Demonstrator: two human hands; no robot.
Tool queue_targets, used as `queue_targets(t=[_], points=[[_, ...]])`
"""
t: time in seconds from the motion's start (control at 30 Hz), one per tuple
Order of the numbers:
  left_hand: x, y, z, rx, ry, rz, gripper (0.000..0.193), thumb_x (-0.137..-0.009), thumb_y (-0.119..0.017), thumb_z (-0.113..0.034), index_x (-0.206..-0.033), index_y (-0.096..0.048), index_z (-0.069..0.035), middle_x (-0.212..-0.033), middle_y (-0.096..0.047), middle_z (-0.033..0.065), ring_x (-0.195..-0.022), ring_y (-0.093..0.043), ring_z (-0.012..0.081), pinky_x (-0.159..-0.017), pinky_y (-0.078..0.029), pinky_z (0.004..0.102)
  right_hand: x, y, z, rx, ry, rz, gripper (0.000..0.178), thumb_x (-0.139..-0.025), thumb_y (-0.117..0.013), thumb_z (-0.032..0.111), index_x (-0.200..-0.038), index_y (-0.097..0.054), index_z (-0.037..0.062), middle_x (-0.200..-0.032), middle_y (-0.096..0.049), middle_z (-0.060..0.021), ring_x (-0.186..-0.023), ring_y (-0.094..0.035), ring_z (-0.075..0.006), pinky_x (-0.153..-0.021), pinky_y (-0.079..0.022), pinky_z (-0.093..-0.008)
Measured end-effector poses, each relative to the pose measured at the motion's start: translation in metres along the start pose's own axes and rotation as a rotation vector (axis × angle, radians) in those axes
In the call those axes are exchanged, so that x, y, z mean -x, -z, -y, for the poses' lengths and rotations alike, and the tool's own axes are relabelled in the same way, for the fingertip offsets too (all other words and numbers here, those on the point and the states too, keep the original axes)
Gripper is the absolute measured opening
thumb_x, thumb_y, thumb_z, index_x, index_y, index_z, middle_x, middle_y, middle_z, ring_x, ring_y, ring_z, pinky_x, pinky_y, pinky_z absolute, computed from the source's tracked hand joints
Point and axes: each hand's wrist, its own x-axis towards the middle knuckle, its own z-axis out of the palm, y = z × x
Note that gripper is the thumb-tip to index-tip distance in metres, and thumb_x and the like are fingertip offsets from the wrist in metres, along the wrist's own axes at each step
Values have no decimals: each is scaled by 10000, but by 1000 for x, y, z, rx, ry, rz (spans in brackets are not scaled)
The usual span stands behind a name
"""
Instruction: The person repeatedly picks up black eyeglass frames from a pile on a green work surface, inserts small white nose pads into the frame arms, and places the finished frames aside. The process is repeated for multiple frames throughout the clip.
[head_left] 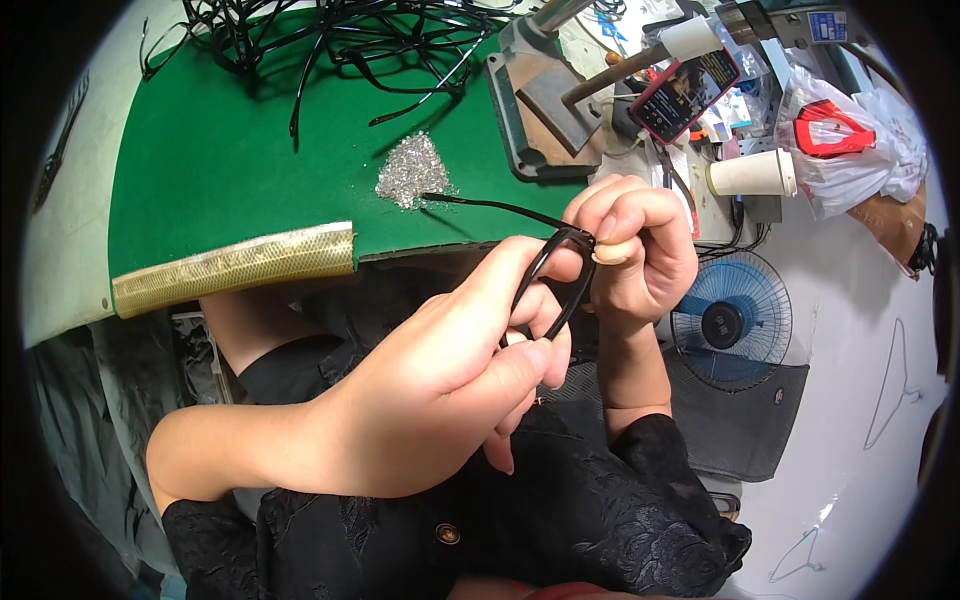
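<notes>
My left hand [450,370] is closed around a black eyeglass frame [574,238], its fingers on the rims. The frame is tilted, held over the mat's near edge. One temple stretches left from the hinge corner, its tip over a small heap of tiny silvery metal parts [412,170], probably screws. At that hinge corner, the thumb and fingers of my right hand [645,250] pinch the frame. Whether something tiny is also between those fingertips cannot be made out.
A tangle of black eyeglass frames [330,50] lies at the back of the green mat [220,170]. A gold mesh strip [235,268] runs along its front edge. Right of the mat stand a metal press [545,100], a phone [688,95], a paper cup [750,174] and a fan [730,320].
</notes>
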Motion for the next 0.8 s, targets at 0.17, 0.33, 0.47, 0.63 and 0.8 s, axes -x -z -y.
queue_targets(t=[0.17,0.33,0.47,0.63,0.8], points=[[-1,0,1,-33,-13,-4,413,-937,-396,-42,-1320,-255,17,-902,-479,114,-603,-471,100,-487,-469,206,-1,0,2,35,45,6,235,-880,-640,191,-786,-549,-3,-667,-577,-82,-611,-580,-184,-565,-471,-267],[0,1,4,-46,-22,-3,411,-937,-390,-37,-1320,-253,19,-904,-482,114,-602,-471,97,-490,-470,206,-1,0,4,65,54,25,183,-855,-645,130,-776,-536,6,-663,-560,-79,-608,-551,-184,-568,-462,-276],[0,1,3,-34,-6,1,415,-936,-394,-38,-1321,-253,22,-903,-483,119,-604,-476,100,-488,-473,208,-1,-2,5,4,32,7,166,-830,-672,106,-778,-567,-11,-661,-587,-90,-609,-582,-198,-575,-488,-289],[2,1,-1,32,-19,-3,420,-932,-407,-43,-1318,-256,27,-900,-485,126,-607,-485,107,-479,-479,214,-1,-5,3,-72,25,-35,200,-864,-652,148,-795,-567,-20,-666,-591,-93,-611,-580,-198,-585,-499,-302],[1,2,2,39,-32,-5,414,-932,-410,-42,-1312,-260,27,-899,-488,127,-603,-486,108,-476,-483,216,0,-5,2,-52,27,-23,218,-872,-647,165,-799,-573,-26,-679,-602,-98,-628,-590,-202,-598,-507,-309]])
